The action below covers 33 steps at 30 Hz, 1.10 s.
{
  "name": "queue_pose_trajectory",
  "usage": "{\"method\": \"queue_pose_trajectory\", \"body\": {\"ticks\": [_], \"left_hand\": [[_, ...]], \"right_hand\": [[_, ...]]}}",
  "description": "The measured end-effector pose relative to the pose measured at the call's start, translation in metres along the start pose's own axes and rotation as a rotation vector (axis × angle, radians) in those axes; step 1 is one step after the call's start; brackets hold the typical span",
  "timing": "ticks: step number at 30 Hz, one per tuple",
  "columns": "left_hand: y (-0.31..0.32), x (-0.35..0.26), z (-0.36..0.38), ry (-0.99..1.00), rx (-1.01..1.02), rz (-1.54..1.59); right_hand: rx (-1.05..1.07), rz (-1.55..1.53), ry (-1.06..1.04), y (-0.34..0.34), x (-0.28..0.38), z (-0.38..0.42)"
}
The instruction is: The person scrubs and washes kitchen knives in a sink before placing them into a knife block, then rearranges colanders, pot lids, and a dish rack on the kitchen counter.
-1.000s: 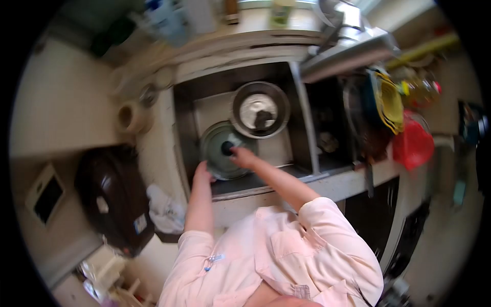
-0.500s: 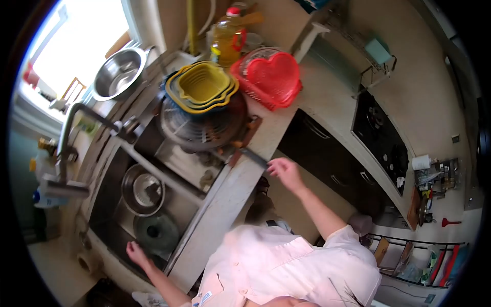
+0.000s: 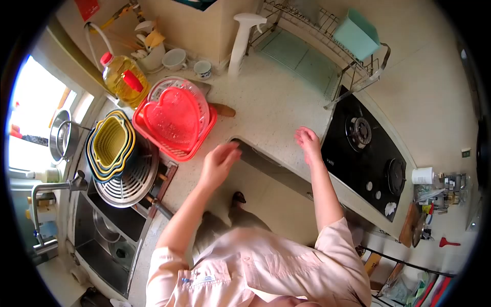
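Observation:
My left hand (image 3: 219, 165) is held over the counter's front edge, just right of the red plastic basket (image 3: 196, 149). Its fingers are loosely bent and apart from the thumb, with nothing in them. Farther right, my right hand (image 3: 308, 145) hovers near the counter edge beside the black gas stove (image 3: 335, 148), empty, its fingers loosely spread. Inside the basket sits a red heart-shaped tray (image 3: 174, 115). Left of it, nested yellow and blue baskets (image 3: 111, 140) rest on a round slotted steamer rack (image 3: 128, 187). A dark pan handle (image 3: 162, 209) sticks out below.
The sink (image 3: 105, 261), with a pot lid (image 3: 121, 251) in it, lies at lower left under the faucet (image 3: 56, 187). An oil bottle (image 3: 125, 77), cups (image 3: 175, 59) and a white spray bottle (image 3: 240, 46) stand at the back. A wire rack (image 3: 353, 84) stands behind the stove.
The view has swung right toward the stove. My left hand has left the sink and come up beside the red basket. My right hand has moved from the pan handle toward the stove.

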<state>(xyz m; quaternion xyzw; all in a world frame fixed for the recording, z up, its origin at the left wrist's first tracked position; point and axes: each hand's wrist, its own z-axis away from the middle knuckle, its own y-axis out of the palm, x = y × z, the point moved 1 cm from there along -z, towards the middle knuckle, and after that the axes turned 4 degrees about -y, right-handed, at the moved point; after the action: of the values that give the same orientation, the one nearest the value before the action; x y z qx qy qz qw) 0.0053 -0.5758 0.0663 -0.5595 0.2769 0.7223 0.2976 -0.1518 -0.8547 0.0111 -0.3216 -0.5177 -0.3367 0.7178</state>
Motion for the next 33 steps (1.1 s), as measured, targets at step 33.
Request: {"method": "queue_pose_trajectory", "body": {"ticks": [33], "left_hand": [[0.157,0.012,-0.396,-0.215,-0.458,0.394]], "right_hand": [[-0.222,0.011,0.089,-0.095,0.009,-0.055]]}}
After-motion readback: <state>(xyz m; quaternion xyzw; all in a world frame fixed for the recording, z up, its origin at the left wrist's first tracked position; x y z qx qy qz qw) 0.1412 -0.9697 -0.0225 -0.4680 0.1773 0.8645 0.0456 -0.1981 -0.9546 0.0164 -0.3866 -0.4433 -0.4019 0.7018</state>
